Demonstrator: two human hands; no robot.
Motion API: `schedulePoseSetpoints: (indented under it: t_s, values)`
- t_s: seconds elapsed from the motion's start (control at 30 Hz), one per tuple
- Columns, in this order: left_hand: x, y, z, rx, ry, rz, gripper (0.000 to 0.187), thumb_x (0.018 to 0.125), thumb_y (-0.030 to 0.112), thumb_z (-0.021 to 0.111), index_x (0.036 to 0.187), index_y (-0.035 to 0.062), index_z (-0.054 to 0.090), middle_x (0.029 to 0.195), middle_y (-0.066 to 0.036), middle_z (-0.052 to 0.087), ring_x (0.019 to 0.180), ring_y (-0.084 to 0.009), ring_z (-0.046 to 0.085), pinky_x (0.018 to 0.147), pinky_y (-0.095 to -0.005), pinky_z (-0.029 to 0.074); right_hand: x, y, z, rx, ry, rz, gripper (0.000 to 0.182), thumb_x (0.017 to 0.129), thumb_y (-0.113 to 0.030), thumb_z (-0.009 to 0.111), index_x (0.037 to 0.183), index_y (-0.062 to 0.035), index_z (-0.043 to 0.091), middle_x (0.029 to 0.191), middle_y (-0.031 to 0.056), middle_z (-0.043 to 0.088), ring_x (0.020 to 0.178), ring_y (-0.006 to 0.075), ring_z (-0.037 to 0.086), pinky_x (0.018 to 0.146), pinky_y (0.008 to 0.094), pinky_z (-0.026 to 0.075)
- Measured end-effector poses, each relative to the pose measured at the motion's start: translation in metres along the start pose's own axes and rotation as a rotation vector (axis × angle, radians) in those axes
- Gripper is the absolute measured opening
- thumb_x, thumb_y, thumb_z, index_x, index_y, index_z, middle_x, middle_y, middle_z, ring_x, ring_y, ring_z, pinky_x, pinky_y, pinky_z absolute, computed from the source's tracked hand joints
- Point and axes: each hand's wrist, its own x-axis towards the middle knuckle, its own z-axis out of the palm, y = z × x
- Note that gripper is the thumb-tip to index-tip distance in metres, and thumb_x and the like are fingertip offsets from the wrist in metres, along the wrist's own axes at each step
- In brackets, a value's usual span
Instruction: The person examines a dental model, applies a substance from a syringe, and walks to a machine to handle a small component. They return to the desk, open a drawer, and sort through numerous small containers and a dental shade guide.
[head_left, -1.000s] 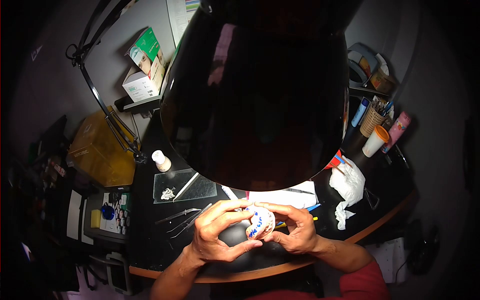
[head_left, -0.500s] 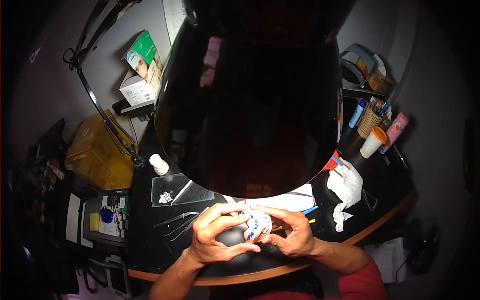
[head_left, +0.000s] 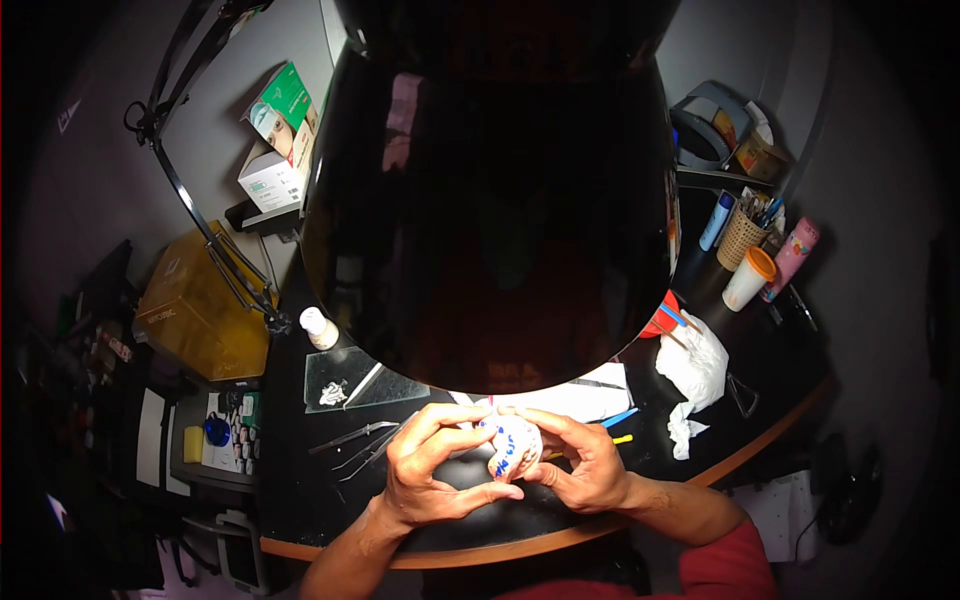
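A white plaster dental cast (head_left: 518,449) with blue handwriting is held between both hands, above the front of the black desk. My left hand (head_left: 436,462) grips its left side, thumb below and fingers above. My right hand (head_left: 578,458) closes on its right side with thumb and fingertips. The fingers cover parts of its edges. Left of the hands lie metal tweezers (head_left: 352,438) and another thin metal tool. Just beyond the right hand are a blue-handled tool (head_left: 620,417) and a yellow-tipped tool (head_left: 622,440).
A large glossy black dome (head_left: 490,250) blocks much of the middle view. A glass slab (head_left: 405,390) with white paste and a small white bottle (head_left: 318,326) stand left. White tissue (head_left: 693,365), an orange-lidded cup (head_left: 750,279) and a pen holder (head_left: 740,238) are right.
Both hands keep their hold on the cast, which has barely shifted. The black dome appears slightly further left and up in view.
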Motion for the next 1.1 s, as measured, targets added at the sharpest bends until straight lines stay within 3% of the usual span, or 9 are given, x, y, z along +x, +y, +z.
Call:
schedulePoseSetpoints:
  t_s: [0.23, 0.63, 1.1]
  values:
    - [-0.0006, 0.0011, -0.0003, 0.027, 0.004, 0.005, 0.065, 0.059, 0.035, 0.102, 0.109, 0.0042, 0.074, 0.110, -0.015, 0.072, 0.100, -0.0285, 0.073, 0.085, -0.0376, 0.060, -0.0011, 0.0011, 0.0033, 0.032, 0.006, 0.011, 0.062, 0.098, -0.007, 0.072, 0.151, 0.0072, 0.044, 0.131, 0.0227, 0.065, 0.111, 0.0243, 0.073, 0.096, 0.0337, 0.059]
    - [-0.0007, 0.0011, 0.0015, 0.048, 0.021, 0.009, 0.060, 0.059, 0.032, 0.102, 0.105, 0.0043, 0.075, 0.114, -0.016, 0.074, 0.100, -0.0295, 0.073, 0.086, -0.0387, 0.060, 0.0000, 0.0001, 0.0018, 0.097, -0.011, 0.073, 0.062, 0.098, -0.004, 0.071, 0.153, 0.0055, 0.043, 0.144, 0.0231, 0.057, 0.117, 0.0252, 0.070, 0.100, 0.0350, 0.059]
    - [-0.0018, 0.0002, 0.0024, 0.078, 0.049, 0.056, 0.059, 0.059, 0.034, 0.102, 0.102, 0.0056, 0.075, 0.110, -0.013, 0.074, 0.096, -0.0275, 0.073, 0.078, -0.0354, 0.060, -0.0012, 0.0012, -0.0008, 0.132, -0.023, 0.102, 0.064, 0.097, -0.002, 0.071, 0.154, 0.0037, 0.043, 0.152, 0.0229, 0.051, 0.125, 0.0274, 0.066, 0.104, 0.0373, 0.057]
